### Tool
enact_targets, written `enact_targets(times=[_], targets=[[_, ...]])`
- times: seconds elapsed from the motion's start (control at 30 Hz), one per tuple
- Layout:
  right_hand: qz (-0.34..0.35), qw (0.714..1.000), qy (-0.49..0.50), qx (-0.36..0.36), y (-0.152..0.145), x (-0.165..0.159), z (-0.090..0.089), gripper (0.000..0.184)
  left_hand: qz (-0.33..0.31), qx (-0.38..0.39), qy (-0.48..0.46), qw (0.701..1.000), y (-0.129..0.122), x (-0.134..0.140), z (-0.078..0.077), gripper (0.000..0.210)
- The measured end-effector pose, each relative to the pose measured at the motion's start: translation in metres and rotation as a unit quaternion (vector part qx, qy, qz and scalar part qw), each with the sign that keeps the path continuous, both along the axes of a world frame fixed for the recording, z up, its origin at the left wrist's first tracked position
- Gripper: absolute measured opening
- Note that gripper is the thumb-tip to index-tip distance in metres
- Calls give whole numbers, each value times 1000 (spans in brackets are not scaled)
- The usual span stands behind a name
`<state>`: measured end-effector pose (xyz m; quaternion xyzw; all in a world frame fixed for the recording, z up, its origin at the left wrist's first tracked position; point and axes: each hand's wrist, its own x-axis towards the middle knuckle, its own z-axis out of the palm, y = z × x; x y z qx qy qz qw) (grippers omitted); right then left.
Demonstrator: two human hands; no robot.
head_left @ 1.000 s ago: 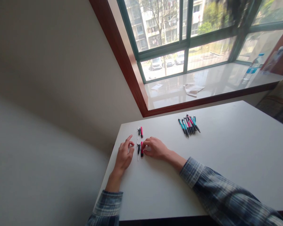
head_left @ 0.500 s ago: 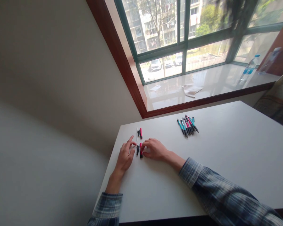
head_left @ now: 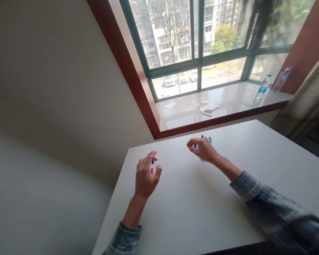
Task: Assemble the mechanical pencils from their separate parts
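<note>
My left hand (head_left: 145,177) hovers over the left part of the table, fingers spread and holding nothing. Beneath and beside it lie pen parts: a pink barrel piece (head_left: 152,171) close to the thumb, and farther back another pink and black piece (head_left: 152,161), partly covered by the fingers. My right hand (head_left: 203,149) is in front of the bunch of pens (head_left: 210,139), slightly blurred, its fingers curved with a gap between thumb and forefinger. A bit of teal shows through that gap. Most of the bunch is hidden behind this hand.
The white table (head_left: 191,205) meets a wall on its left and a red-brown window frame (head_left: 191,128) behind. On the sill are a cloth (head_left: 207,108), a paper (head_left: 169,105) and a water bottle (head_left: 263,86). A curtain (head_left: 303,95) hangs at the right.
My right hand has left the pen parts and moved right to the pen bunch. My left hand has spread over the parts, covering more of them. The view has shifted somewhat.
</note>
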<state>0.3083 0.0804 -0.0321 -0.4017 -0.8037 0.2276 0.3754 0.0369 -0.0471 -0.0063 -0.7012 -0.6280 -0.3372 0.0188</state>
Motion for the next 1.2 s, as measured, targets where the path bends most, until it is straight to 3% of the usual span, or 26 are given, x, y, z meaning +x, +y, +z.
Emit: enact_targets(times=[0.1,0.17,0.27,0.4,0.57,0.87,1.07,1.13,1.2], targets=[[-140,990,-23,4,16,43,-20,14,-57,-41,43,997,21,36,-16,47],[-198,979,-39,-2,22,63,-31,17,-65,-82,44,994,38,60,-31,47],[-219,973,-65,-9,26,75,-41,22,-65,-131,36,989,59,87,-52,46],[-223,970,-90,-31,27,71,-43,25,-77,-114,23,990,68,99,-64,43],[-199,972,-105,-63,23,63,-41,34,-96,-107,-29,989,65,93,-64,39],[-177,972,-96,-124,21,65,-37,33,-117,-107,-108,981,68,91,-63,37],[-229,967,23,-114,21,68,-27,38,-125,-119,-182,968,66,88,-56,33],[-198,967,89,-133,17,59,-26,43,-124,-146,-243,951,67,85,-52,33],[-122,965,153,-176,11,44,-26,49,-120,-183,-322,921,68,82,-49,40]])
